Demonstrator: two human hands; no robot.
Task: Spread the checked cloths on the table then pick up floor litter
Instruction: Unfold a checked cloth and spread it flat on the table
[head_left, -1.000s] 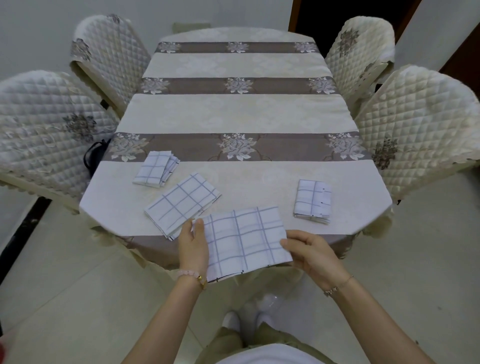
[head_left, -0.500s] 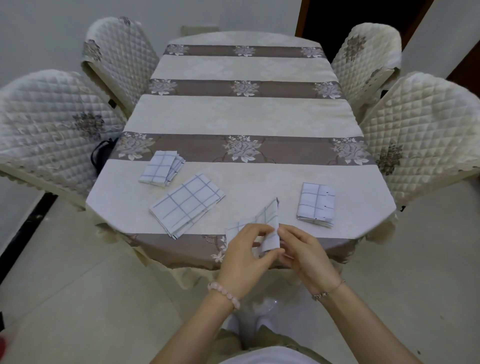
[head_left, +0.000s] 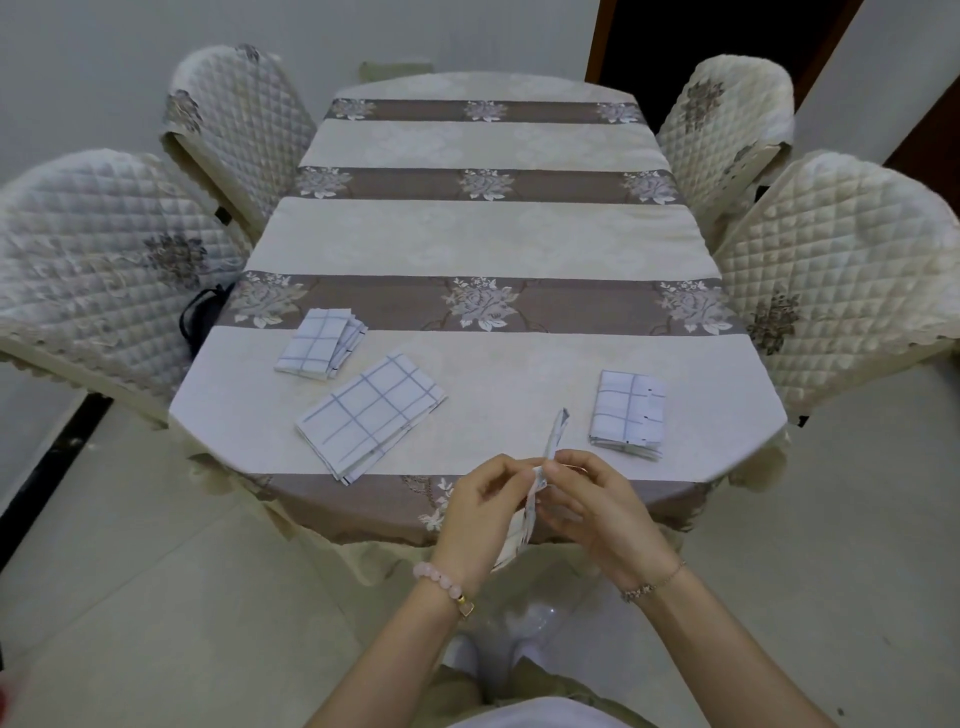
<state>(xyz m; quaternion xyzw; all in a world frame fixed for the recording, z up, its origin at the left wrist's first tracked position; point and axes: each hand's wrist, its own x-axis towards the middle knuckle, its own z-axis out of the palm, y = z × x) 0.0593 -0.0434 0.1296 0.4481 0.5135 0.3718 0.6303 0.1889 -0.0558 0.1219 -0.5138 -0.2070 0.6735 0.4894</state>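
A white checked cloth (head_left: 540, 486) stands on edge between my hands at the table's near edge. My left hand (head_left: 480, 512) and my right hand (head_left: 597, 506) both pinch it, close together, so only a thin strip shows. Three more checked cloths lie folded on the table (head_left: 483, 244): a small one (head_left: 319, 349) at the left, a larger one (head_left: 371, 415) nearer me, and one (head_left: 629, 413) at the right.
Quilted cream chairs flank the table, two on the left (head_left: 104, 270) and two on the right (head_left: 841, 270). A dark bag (head_left: 200, 319) hangs beside the left chair. Pale floor tiles (head_left: 156, 597) surround me; a dark doorway (head_left: 701, 36) is at the back.
The cloth lay flat and half open under my hands a second ago. My hands have come together and folded it up on edge.
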